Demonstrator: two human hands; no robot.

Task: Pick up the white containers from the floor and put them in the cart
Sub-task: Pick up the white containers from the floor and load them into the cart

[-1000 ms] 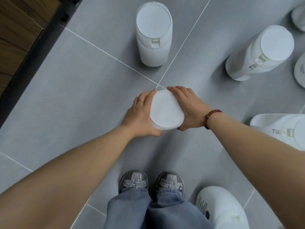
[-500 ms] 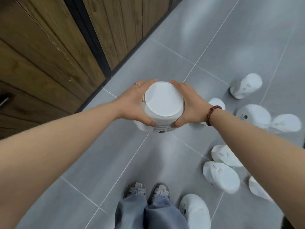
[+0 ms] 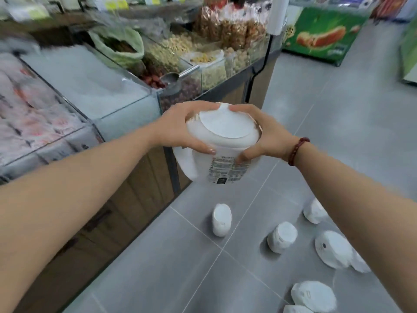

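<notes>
- A white container [image 3: 225, 129], a smooth plastic tub with rounded shoulders and a flat round lid, is held in the air between both hands. It is tilted so the lid faces the camera.
- The left hand [image 3: 180, 129] wraps the container's left side, fingers curled over the far rim and thumb pressed on the near wall.
- The right hand [image 3: 266, 136] clasps the container's right side the same way. A bracelet [image 3: 297, 154] of dark red beads circles that wrist.
- A printed label [image 3: 228, 170] runs down the container's near wall below the thumbs. It shows dense small lines and a dark square, too blurred to read.
- Below the held container is a floor [image 3: 158, 256] of matte grey tiles with pale grout lines. More white containers [image 3: 221, 222] sit on it, one almost directly beneath and the others to its lower right.
- Left of the held container stands a display counter [image 3: 126, 105] with clear glass bins over wood panels. The bins hold nuts, dried fruit and a metal scoop [image 3: 170, 77].
- Far above and right of the container, a green box [image 3: 322, 39] carries a hot-dog picture; its lettering is unreadable.
</notes>
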